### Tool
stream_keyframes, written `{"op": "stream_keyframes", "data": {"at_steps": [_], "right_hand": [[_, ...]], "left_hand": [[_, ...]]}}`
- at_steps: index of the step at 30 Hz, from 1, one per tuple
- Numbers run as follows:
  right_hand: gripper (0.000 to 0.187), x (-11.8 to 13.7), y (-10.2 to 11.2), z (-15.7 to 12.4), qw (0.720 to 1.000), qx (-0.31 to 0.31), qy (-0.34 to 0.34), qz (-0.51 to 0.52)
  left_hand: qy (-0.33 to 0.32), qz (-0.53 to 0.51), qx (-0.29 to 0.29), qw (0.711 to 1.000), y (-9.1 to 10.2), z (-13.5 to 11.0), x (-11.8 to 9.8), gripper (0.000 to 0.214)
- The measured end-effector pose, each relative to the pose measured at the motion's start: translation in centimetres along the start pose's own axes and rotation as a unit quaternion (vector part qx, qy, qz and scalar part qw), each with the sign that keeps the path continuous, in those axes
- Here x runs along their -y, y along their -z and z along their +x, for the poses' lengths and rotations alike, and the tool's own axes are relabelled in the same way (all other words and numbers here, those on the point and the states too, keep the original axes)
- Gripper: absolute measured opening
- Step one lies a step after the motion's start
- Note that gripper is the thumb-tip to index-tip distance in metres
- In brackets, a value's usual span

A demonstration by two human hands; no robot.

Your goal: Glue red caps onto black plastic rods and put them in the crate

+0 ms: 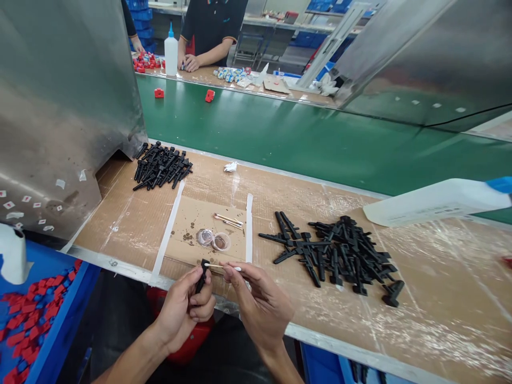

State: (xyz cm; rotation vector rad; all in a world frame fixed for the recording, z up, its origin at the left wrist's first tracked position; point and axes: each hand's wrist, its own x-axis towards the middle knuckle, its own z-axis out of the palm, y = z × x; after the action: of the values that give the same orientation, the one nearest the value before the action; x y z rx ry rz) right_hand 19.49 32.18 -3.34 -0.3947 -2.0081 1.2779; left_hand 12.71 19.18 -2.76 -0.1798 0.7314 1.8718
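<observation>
Black angular piece point(202, 276) — gripped by left hand point(184, 309); right hand point(262, 301) pinches cotton swab point(216, 265).

1 small black part point(202, 278), with a blocky head and a narrower body, is held tilted, head up, in the left hand point(184, 308); 1 pale-stemmed cotton swab point(216, 265), white-budded, lies nearly level in the right hand point(262, 301), its far tip at that head.
</observation>
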Motion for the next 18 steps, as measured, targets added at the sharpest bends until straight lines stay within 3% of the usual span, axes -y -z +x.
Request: {"op": "stream_keyframes", "data": {"at_steps": [10, 18], "right_hand": [[0.026, 0.3, 0.0, 0.1, 0.999, 0.016, 0.031, -0.016], [0.032, 1.2, 0.4, 0.2, 0.987, 0.014, 0.129, -0.095]], "left_hand": [[-0.009, 0.01, -0.003, 1.0, 0.0, 0.0, 0.1, 0.028], [-0.02, 0.033, -0.01, 0.999, -0.1, -0.1, 0.3, 0.027]]}}
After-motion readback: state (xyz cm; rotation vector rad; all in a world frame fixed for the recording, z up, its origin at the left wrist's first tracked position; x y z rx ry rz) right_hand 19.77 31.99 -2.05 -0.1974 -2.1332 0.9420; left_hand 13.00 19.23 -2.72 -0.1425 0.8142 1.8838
